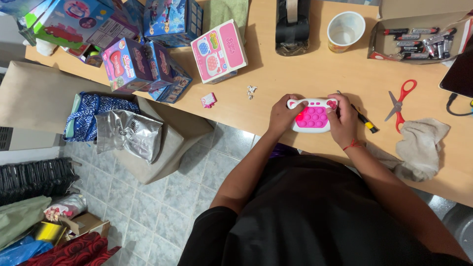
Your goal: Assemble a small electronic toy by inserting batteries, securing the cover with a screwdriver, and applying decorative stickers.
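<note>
I hold a white handheld pop-button game toy (312, 117) with pink bubbles, resting on the wooden table (295, 74) near its front edge. My left hand (280, 115) grips its left end, thumb on the top. Around the toy's right end closes my right hand (343, 119), which has a red thread at the wrist. A small screwdriver with a yellow-and-black handle (367, 122) lies just behind my right hand.
Red-handled scissors (400, 102) and a grey rag (421, 145) lie to the right. A box of batteries (419, 43), a paper cup (345, 30) and a tape dispenser (292, 24) stand at the back. Boxed toys (219, 51) crowd the left; a small pink piece (209, 100) lies nearby.
</note>
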